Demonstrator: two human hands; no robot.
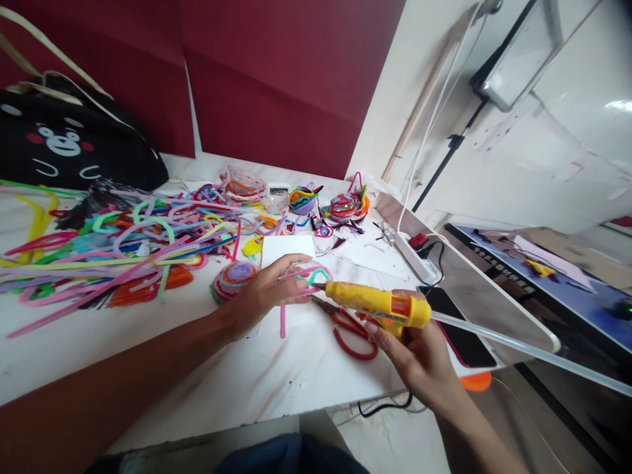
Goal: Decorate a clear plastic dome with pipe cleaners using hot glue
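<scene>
My left hand (pixel 271 283) is closed round a clear rounded piece (pixel 296 268) with pink and green pipe cleaners (pixel 320 276) on it. A loose pink pipe cleaner end (pixel 283 321) sticks out below. In my right hand (pixel 427 359) is a yellow glue gun (pixel 363 297), its nozzle pointing left at the pipe cleaners by my left fingertips. From the gun's back a long clear glue stick (pixel 494 334) runs out to the right. Red-handled scissors (pixel 360 354) lie beneath the gun. Left of my left hand sits a purple coiled pipe cleaner ball (pixel 241 273).
Loose pipe cleaners (pixel 133 243) are heaped at the left, before a black bag (pixel 74 145). Decorated balls (pixel 303 199) stand along the back near a white card (pixel 281 247). To the right are a phone (pixel 459 326), a power strip (pixel 415 257) and cables.
</scene>
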